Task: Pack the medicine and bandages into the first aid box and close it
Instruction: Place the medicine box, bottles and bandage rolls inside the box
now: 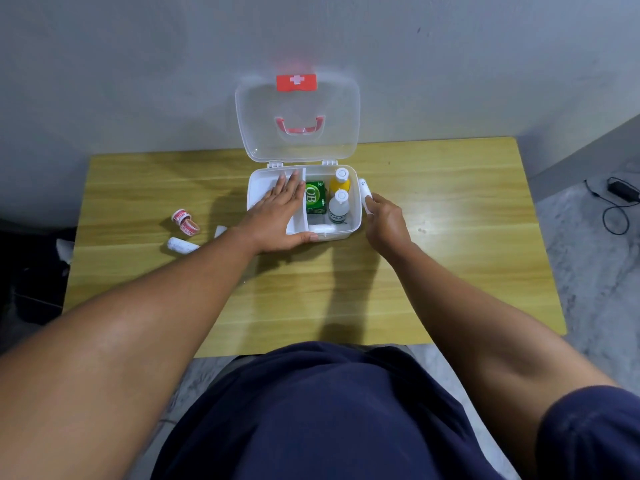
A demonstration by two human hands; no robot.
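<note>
Left hand (282,211) flat, released; right hand (384,220) grasps bandage roll (365,195), long axis pointing away.

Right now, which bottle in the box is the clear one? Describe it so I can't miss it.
Find the open white box at the table's far edge. In its right compartment two capped bottles stand beside a green carton. The clear bottle is the nearer one; the yellow bottle stands behind it.

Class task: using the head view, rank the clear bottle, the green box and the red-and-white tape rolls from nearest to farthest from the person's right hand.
From the right hand:
1. Clear bottle, in the box's right compartment, on the side nearest that hand.
2. Green box, same compartment, further left.
3. Red-and-white tape rolls, on the table, far left.
</note>
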